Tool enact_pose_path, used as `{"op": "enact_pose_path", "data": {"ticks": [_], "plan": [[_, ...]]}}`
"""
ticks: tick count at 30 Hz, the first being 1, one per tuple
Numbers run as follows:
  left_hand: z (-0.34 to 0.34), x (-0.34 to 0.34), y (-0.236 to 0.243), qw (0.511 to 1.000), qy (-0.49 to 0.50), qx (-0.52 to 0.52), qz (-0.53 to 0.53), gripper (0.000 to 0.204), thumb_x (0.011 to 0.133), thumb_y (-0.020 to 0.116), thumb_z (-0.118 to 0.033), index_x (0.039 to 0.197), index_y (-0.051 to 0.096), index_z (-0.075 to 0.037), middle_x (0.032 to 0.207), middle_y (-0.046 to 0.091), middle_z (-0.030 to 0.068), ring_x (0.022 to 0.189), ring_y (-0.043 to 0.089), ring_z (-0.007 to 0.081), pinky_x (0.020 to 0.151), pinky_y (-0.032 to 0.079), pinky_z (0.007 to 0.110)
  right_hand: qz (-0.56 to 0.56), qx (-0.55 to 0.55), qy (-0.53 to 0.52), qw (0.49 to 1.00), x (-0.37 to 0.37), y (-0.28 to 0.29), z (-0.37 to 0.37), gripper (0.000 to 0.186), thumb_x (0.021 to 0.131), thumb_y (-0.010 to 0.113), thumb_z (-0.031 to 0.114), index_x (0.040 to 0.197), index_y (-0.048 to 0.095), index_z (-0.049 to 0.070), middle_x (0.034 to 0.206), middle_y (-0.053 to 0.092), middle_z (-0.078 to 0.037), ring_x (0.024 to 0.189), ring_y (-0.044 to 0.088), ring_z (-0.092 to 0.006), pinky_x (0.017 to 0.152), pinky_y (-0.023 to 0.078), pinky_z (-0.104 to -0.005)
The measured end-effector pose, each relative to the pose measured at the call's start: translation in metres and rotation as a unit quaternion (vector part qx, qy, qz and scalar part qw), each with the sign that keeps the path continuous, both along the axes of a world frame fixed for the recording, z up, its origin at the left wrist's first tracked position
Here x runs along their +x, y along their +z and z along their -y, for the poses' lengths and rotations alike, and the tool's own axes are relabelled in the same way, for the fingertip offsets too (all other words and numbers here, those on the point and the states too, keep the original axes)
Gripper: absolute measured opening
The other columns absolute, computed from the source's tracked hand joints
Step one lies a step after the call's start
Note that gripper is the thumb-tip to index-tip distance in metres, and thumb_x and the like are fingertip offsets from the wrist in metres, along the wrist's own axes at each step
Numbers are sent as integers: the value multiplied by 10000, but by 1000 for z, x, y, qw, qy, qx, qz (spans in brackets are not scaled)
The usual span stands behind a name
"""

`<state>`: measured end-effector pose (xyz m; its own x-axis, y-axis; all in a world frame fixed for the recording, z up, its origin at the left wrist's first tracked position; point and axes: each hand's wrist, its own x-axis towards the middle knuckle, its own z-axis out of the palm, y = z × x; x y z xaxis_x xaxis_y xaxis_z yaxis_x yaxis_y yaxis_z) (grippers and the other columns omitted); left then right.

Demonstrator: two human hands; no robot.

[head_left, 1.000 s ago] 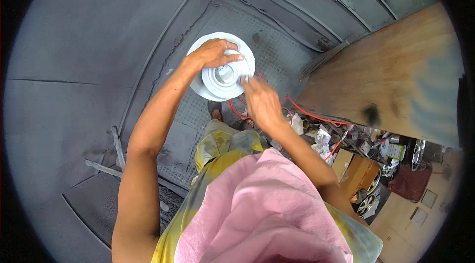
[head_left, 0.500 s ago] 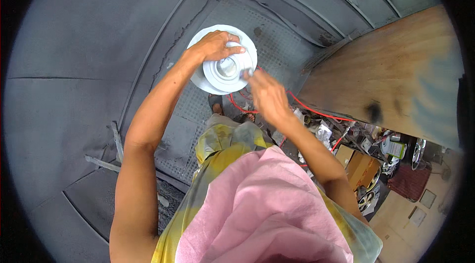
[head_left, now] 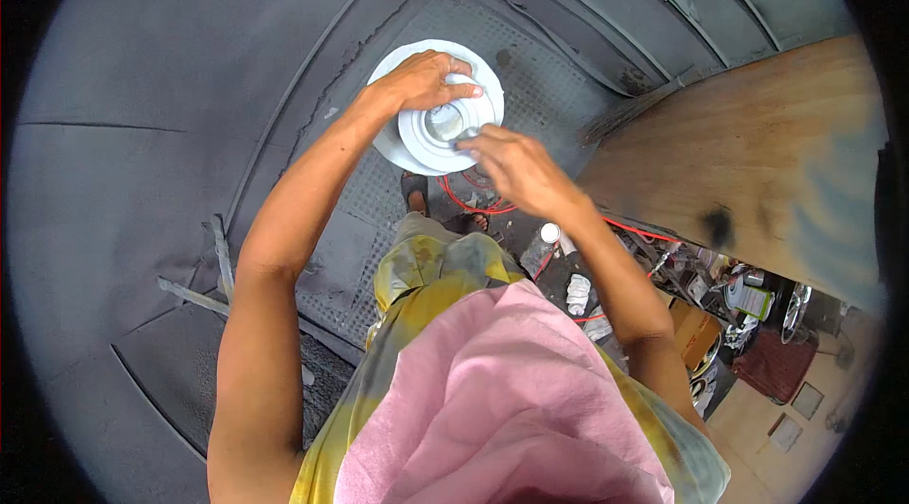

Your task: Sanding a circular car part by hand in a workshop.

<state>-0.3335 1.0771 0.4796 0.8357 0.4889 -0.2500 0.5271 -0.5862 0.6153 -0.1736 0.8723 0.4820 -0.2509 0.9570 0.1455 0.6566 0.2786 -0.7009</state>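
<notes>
Ahead of me is a white round stepped part (head_left: 407, 156), with a wide disc, a raised ring and a hollow at its centre. My left hand (head_left: 424, 81) reaches over its far left side, thumb on the raised ring and fingers curled over it. At the near right edge of the hollow, my right hand (head_left: 521, 171) is closed, fingertips pinched together against the ring. Something small and greyish shows at those fingertips, too blurred to name. What supports the part from below is hidden.
Grey sheet walls (head_left: 142, 182) enclose the left and far side. A wooden panel (head_left: 739, 144) stands at the right. Red hose (head_left: 483, 210) lies on the floor by my feet. Cardboard (head_left: 696, 333), a white-capped bottle (head_left: 549, 233) and clutter fill the lower right.
The white part and both hands appear slightly farther right and up in the picture. My right fingertips have shifted left and inward along the ring, toward the hollow. My left hand keeps its hold.
</notes>
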Motion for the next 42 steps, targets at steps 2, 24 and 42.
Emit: {"op": "enact_pose_path", "data": {"ticks": [2, 24, 42], "plan": [[3, -1, -4, 1000, 5, -23, -10, 721, 979, 711, -647, 1324, 773, -17, 1230, 771, 289, 1168, 736, 438, 1034, 560, 488, -14, -13, 16, 1000, 4, 5, -6, 249, 1038, 585, 91, 1205, 749, 6, 1102, 725, -216, 999, 719, -436, 894, 577, -510], [4, 1, -3, 999, 27, -16, 14, 713, 979, 700, -661, 1310, 782, -35, 1236, 780, 264, 1178, 743, 417, 1024, 567, 471, -13, 130, -42, 991, -56, -5, 17, 416, 917, 714, -7, 1333, 719, -5, 1015, 641, -149, 893, 673, -360, 810, 516, -477], [12, -4, -2, 997, 47, -29, 45, 607, 1003, 699, -621, 1262, 797, -81, 1120, 798, 256, 1093, 758, 414, 975, 569, 487, 51, 132, -54, 989, -45, -20, 38, 410, 927, 696, 12, 1336, 712, -4, 945, 619, -112, 857, 663, -304, 780, 459, -464]]}}
